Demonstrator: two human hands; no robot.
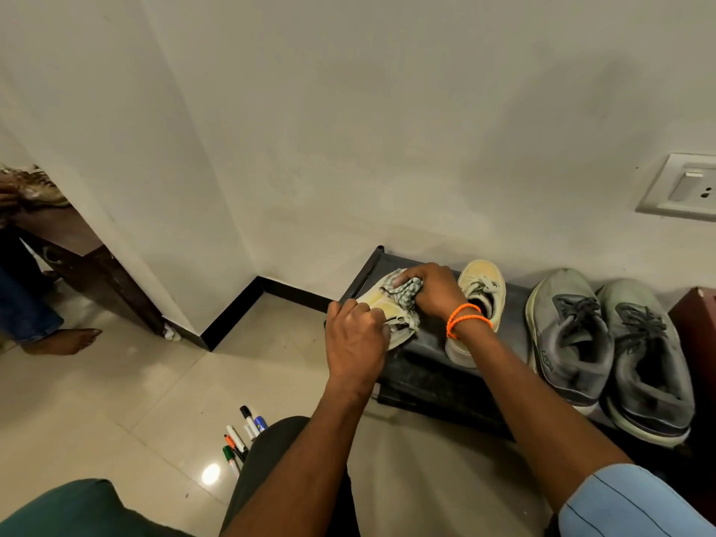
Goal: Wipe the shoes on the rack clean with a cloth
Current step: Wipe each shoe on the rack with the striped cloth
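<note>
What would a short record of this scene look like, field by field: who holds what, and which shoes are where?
left hand: grips the cream shoe, tilted on its side
right hand: presses the checked cloth on that shoe
rack: black, against the wall
other cream shoe: upright on the rack
grey shoes: a pair, right end of the rack
floor: marker pens near the knee
</note>
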